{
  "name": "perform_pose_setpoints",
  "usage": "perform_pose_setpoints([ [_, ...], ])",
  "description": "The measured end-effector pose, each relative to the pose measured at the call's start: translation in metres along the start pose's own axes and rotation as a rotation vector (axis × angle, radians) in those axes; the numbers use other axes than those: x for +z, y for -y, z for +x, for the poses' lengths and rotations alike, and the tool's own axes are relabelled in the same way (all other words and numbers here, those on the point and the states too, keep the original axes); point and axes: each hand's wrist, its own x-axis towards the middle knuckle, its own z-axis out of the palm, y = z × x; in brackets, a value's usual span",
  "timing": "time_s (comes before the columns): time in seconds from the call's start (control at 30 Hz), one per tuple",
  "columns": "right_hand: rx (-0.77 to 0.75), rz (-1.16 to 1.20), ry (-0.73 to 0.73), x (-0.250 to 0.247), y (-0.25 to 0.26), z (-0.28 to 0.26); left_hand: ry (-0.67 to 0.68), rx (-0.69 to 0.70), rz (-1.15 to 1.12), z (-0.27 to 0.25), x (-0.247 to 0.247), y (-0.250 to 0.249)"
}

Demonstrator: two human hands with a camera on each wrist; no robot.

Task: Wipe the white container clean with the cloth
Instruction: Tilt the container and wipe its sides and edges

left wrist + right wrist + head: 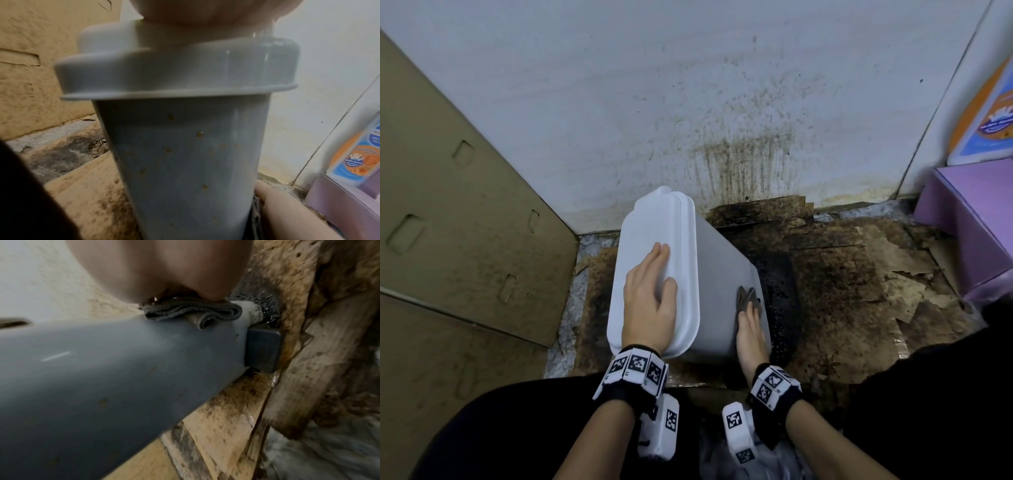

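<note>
A tall white container [722,270] with a lid [650,219] stands on stained cardboard, leaning slightly. My left hand [650,294] lies flat on the lid with straight fingers; in the left wrist view its palm [205,11] rests above the container [180,154], whose near wall shows brown specks. My right hand [751,329] presses a folded grey cloth [746,298] against the container's right wall, low down. The right wrist view shows the cloth [191,311] bunched under my fingers [164,267] on the container [123,369], near its base.
A large cardboard box [465,205] stands close on the left and a purple box [969,222] on the right. The wall [739,137] behind is spattered with dark stains. The floor cardboard [842,274] is wet, blackened and torn. My dark-clothed knees flank the container.
</note>
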Motion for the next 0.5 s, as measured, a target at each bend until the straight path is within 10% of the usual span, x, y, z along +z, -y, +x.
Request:
perform_pose_setpoints([
  [0.5, -0.449, 0.019, -0.055, 0.037, 0.036, -0.049, -0.026, -0.008, 0.014, 0.001, -0.004, 0.007],
])
